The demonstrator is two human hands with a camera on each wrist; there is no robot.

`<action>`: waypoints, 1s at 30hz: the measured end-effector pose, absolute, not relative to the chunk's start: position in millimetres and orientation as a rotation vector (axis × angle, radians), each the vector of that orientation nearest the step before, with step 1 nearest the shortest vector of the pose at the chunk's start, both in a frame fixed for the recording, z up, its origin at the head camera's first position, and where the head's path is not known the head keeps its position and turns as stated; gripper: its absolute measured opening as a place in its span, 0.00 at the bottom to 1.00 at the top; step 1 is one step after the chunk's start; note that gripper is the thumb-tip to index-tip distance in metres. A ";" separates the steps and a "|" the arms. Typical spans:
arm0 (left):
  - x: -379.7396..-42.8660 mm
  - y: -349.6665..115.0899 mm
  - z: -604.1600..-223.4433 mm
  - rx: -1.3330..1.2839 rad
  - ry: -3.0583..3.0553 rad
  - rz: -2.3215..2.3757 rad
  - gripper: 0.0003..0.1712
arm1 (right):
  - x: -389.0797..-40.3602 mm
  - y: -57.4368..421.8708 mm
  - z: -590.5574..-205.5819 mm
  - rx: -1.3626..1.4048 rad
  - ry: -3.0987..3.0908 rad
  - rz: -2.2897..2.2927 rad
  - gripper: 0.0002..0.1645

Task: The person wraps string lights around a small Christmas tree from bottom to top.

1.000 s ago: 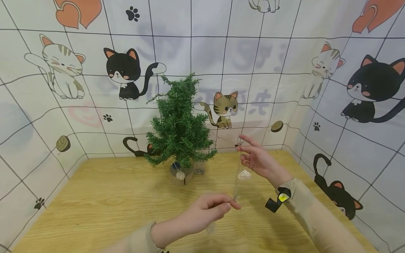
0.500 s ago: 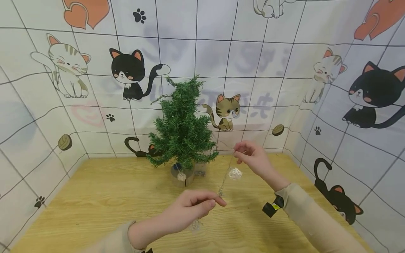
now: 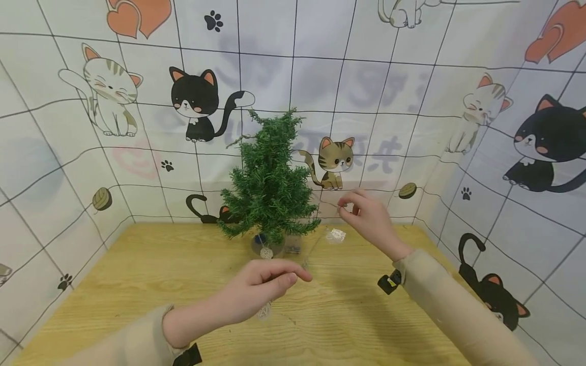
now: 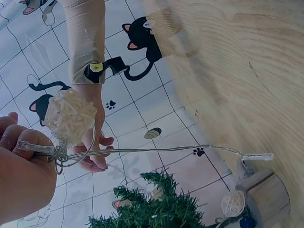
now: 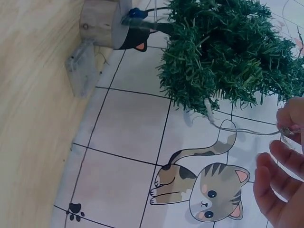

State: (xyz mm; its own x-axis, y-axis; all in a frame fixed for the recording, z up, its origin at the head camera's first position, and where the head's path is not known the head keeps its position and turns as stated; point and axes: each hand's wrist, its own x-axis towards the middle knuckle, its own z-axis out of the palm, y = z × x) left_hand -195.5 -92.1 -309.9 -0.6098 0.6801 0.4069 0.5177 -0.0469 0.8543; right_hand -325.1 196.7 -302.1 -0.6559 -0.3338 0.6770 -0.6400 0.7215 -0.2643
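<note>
A string of lights [image 4: 190, 148] with clear wire and white woven balls stretches between my hands. My left hand [image 3: 256, 290] holds a bunched part of it near the index fingertip; a woven ball [image 4: 71, 116] is close to those fingers in the left wrist view. My right hand [image 3: 371, 221] pinches the wire between thumb and index finger, right of the small green Christmas tree [image 3: 270, 178]. From that pinch, the wire [image 5: 247, 130] runs to the tree's branches. One white ball [image 3: 336, 235] hangs between the hands, and another [image 3: 264, 310] is below my left hand.
The tree's round wooden base [image 5: 105, 23] stands at the back of the wooden table [image 3: 183, 284]. A woven ball [image 3: 266, 252] hangs before it, and a clear box [image 5: 81, 71] sits beside it. A cat-print cloth [image 3: 293, 76] encloses the back and sides.
My right thumb and index finger have closed on the wire, and that hand has drawn it toward the tree's right side. The left hand has moved left and slightly up, with the string.
</note>
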 end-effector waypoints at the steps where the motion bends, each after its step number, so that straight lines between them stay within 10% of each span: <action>1: -195.3 -93.2 -308.4 1.304 2.079 1.731 0.15 | -326.3 195.5 -300.6 0.741 -2.327 0.646 0.03; 30: -175.3 -155.3 -270.7 1.390 2.383 1.723 0.18 | -344.8 170.8 -288.1 0.646 -2.530 0.911 0.08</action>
State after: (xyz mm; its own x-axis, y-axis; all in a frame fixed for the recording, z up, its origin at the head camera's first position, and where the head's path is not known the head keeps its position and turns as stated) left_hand -175.3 -155.3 -270.7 -0.6297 0.5655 0.5325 0.6828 0.0761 0.7266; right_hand -344.8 170.8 -288.1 -0.8251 -0.2914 0.4841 -0.5331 0.6855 -0.4959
